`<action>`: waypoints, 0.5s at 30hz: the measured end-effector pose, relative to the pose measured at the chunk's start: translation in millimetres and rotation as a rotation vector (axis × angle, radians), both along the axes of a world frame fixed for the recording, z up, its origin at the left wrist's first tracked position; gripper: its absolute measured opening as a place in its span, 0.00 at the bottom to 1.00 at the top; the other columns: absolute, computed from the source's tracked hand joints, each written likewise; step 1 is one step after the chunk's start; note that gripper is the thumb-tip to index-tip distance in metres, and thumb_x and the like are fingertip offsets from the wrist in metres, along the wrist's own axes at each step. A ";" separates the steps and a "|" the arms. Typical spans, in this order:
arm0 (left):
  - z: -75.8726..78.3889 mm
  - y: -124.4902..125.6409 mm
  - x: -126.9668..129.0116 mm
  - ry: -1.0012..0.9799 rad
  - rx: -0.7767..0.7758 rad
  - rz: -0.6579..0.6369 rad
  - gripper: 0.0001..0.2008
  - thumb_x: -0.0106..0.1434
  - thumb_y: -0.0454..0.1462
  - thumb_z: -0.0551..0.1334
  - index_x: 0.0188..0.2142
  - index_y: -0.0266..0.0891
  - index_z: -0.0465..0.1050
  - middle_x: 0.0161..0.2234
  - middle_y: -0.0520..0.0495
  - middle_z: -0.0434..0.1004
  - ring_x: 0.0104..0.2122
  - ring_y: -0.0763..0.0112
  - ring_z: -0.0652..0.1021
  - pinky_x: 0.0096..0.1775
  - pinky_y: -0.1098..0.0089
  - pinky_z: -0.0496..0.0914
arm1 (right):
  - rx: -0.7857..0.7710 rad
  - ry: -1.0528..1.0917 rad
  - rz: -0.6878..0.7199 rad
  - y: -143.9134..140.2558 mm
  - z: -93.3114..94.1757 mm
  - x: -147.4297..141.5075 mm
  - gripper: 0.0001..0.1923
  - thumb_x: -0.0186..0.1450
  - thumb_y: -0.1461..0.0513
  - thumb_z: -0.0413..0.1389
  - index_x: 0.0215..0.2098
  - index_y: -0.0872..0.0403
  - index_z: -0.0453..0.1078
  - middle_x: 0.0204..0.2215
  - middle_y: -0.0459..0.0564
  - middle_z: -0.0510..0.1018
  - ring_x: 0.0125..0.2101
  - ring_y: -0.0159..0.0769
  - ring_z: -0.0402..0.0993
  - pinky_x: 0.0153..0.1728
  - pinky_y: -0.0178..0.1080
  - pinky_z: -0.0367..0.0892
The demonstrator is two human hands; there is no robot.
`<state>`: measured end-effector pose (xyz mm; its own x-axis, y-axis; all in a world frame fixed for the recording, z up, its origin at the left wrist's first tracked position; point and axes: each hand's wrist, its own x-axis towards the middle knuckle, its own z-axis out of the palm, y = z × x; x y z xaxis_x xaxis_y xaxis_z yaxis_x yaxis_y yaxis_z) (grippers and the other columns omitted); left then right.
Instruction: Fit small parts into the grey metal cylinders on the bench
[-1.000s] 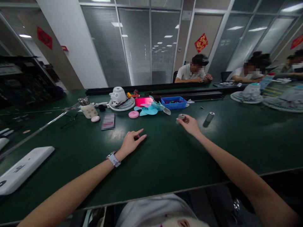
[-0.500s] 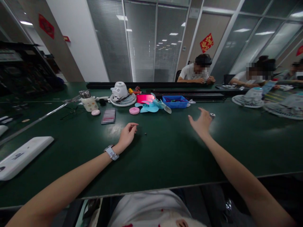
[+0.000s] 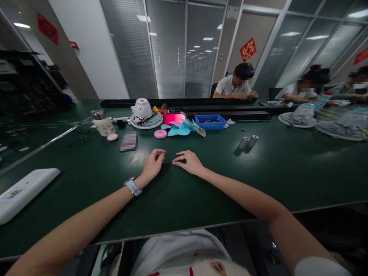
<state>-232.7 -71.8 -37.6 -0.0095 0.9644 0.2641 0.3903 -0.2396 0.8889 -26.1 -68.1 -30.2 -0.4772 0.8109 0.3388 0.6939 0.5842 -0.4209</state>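
My left hand [image 3: 153, 164] rests on the green table, fingers curled inward and closed; what they hold, if anything, is hidden. A watch with a pale strap [image 3: 133, 186] is on that wrist. Just right of it is my right hand [image 3: 189, 162], its thumb and forefinger pinched at the table top. A tiny dark piece [image 3: 173, 162] shows at those fingertips, too small to name. The two hands face each other, a small gap apart. Farther right, two silver metal cylinders [image 3: 243, 143] stand side by side, away from both hands.
Along the back lie a white fan housing [image 3: 143, 109], blue fan blades [image 3: 182, 128], a pink disc [image 3: 160, 133] and a blue tray [image 3: 210, 122]. A bottle [image 3: 104, 125] stands left. A white panel [image 3: 27, 193] lies far left. Co-workers sit across the table.
My right hand has swung left from beside the cylinders to the tiny piece near my left hand, and its spread fingers have closed to a pinch. Both cylinders now show. My left hand stays put.
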 end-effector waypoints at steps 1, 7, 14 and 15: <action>0.5 -0.3 -0.1 0.003 -0.004 0.001 0.13 0.63 0.42 0.56 0.44 0.38 0.70 0.32 0.49 0.73 0.32 0.68 0.76 0.37 0.67 0.69 | 0.011 0.016 0.006 0.1 1.4 4.5 0.11 0.66 0.51 0.58 0.42 0.43 0.80 0.50 0.48 0.78 0.50 0.41 0.71 0.51 0.47 0.64; 2.7 -1.2 -1.2 0.007 -0.013 -0.014 0.14 0.62 0.43 0.56 0.44 0.39 0.69 0.32 0.50 0.73 0.30 0.68 0.76 0.36 0.67 0.69 | 0.290 0.148 -0.307 15.5 23.1 116.1 0.13 0.69 0.55 0.54 0.42 0.50 0.79 0.41 0.50 0.82 0.44 0.41 0.75 0.48 0.44 0.65; 2.1 -1.6 -0.5 0.034 0.002 0.000 0.15 0.63 0.44 0.57 0.45 0.39 0.67 0.30 0.51 0.73 0.29 0.69 0.76 0.35 0.66 0.68 | 0.340 0.059 -1.012 40.1 28.5 249.4 0.18 0.67 0.54 0.52 0.44 0.55 0.80 0.41 0.59 0.81 0.38 0.47 0.74 0.40 0.44 0.65; 1.7 -1.5 -0.7 0.032 0.007 0.000 0.15 0.63 0.44 0.57 0.45 0.39 0.66 0.30 0.51 0.74 0.29 0.69 0.76 0.35 0.66 0.68 | 0.304 0.048 -1.054 40.6 26.7 253.6 0.18 0.67 0.54 0.53 0.44 0.54 0.80 0.41 0.60 0.81 0.37 0.47 0.74 0.38 0.44 0.65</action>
<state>-233.4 -73.3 -35.9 -0.0011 0.9625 0.2714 0.4187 -0.2460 0.8742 227.5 -27.4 -3.5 0.4256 0.6834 0.5932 0.8925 -0.2086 -0.4000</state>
